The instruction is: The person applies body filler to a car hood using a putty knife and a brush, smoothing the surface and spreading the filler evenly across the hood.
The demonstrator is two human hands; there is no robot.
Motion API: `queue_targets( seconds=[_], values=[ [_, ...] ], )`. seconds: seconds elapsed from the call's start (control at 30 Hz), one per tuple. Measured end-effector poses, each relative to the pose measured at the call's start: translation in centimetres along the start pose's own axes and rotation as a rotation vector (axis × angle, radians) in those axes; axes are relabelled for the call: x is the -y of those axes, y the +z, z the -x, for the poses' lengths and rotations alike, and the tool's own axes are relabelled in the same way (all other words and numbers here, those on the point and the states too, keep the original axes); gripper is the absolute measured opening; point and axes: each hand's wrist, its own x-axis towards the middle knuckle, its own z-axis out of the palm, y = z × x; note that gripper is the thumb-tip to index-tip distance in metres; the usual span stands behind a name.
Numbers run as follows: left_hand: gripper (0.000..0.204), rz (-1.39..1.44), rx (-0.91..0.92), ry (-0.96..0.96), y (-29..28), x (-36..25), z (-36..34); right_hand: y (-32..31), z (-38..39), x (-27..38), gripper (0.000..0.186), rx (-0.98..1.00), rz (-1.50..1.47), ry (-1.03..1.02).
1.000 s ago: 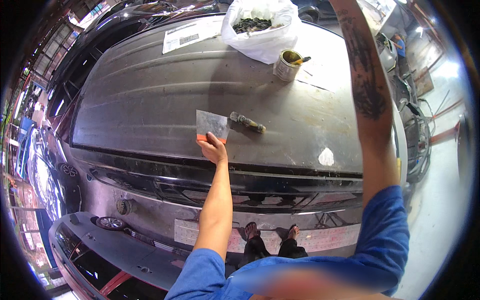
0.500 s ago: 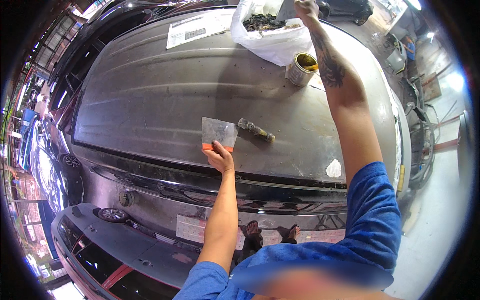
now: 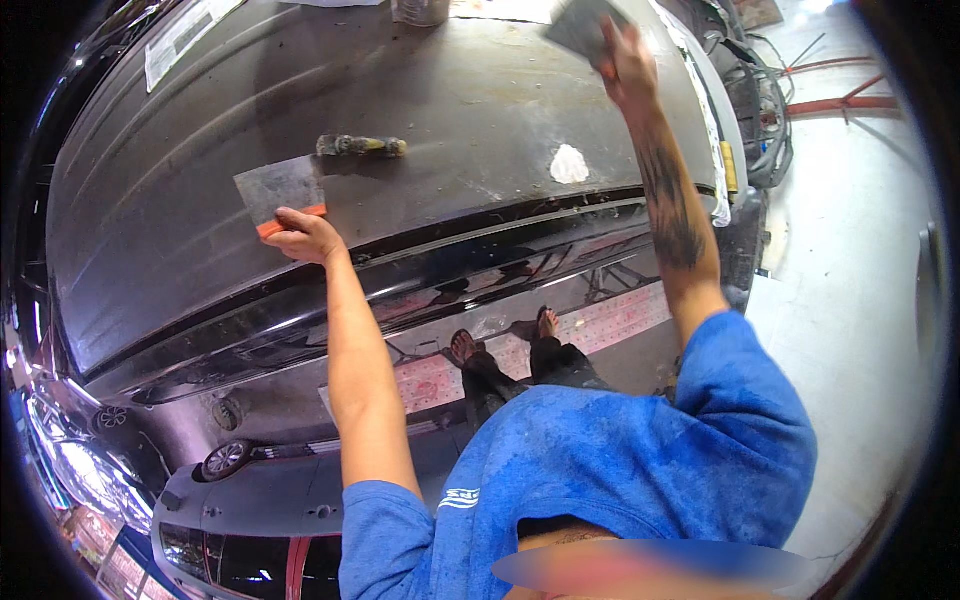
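My left hand [image 3: 305, 236] grips a flat putty spreader [image 3: 280, 188] by its orange edge, thumb on top, with the grey blade pointing away over the car roof [image 3: 450, 95]. Beyond it to the right lies a short, rod-like thing [image 3: 361, 147] smeared yellowish and dark. At the far right, my right hand [image 3: 633, 68] is closed on a second spreader [image 3: 583, 30], its dark grey blade slanting up to the left; a bit of orange shows by the fingers. Below this hand, a white patch [image 3: 569, 165] marks the roof near its edge.
A metal can [image 3: 420, 11] is cut off by the top edge, with pale sheets beside it. A printed paper [image 3: 190, 40] lies at the far left of the roof. Behind me stands a grey car [image 3: 300, 495]. A yellow roll [image 3: 729, 166] sits at the roof's right end.
The view has swung, so the roof appears higher and the white bag has left the picture. My right hand has come back from the bag with its spreader. The left still holds its spreader.
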Motion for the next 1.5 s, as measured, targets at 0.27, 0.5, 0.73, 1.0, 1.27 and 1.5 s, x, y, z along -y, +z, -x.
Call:
queue_targets(
  seconds=[0.27,0.5,0.73,1.0,1.27,1.5],
  values=[
    [0.041,0.108,-0.046,-0.034,0.5,0.9,-0.4,-19.0,14.8,-9.7,0.017,-0.408,-0.315,0.372],
    [0.035,0.356,-0.006,-0.074,-3.9,-1.4,1.1,-18.0,16.5,-12.8,0.026,-0.415,-0.052,0.14],
    [0.014,0.475,0.698,-0.185,-6.7,-6.6,14.1,-15.1,15.8,-15.6,0.032,-0.417,0.197,0.034],
    [0.026,0.107,0.893,0.191,-1.1,-11.8,23.2,-16.3,12.5,-15.6,0.031,-0.11,0.417,-0.025],
    [0.03,-0.038,0.952,0.504,4.4,-18.2,23.4,-15.0,9.5,-15.8,0.035,0.073,0.478,-0.213],
    [0.027,-0.08,0.904,0.608,5.6,-17.2,22.8,-14.3,9.6,-13.1,0.041,0.1,0.557,0.006]
  ],
)
